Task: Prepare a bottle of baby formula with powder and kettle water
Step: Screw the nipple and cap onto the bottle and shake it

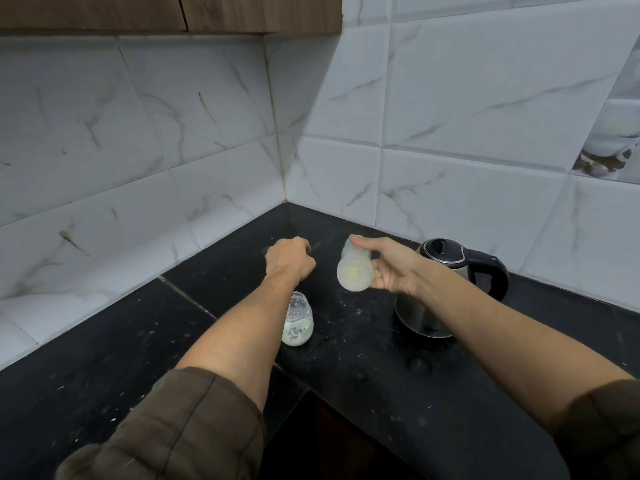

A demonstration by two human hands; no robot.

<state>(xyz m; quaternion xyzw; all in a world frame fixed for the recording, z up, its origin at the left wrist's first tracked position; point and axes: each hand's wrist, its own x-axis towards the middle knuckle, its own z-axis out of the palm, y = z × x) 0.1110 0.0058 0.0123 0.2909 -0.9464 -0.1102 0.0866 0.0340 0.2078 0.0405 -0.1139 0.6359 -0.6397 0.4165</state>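
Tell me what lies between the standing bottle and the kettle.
Head view: only speck-dusted black counter between standing bottle and kettle.

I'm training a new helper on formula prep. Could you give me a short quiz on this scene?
1. True or false: the electric kettle has its lid open.
2. Which hand holds the baby bottle? A) left B) right C) neither
3. Fill in: the clear-topped container stands on the black ____.
Key: 1 false; 2 B, the right hand; 3 countertop.
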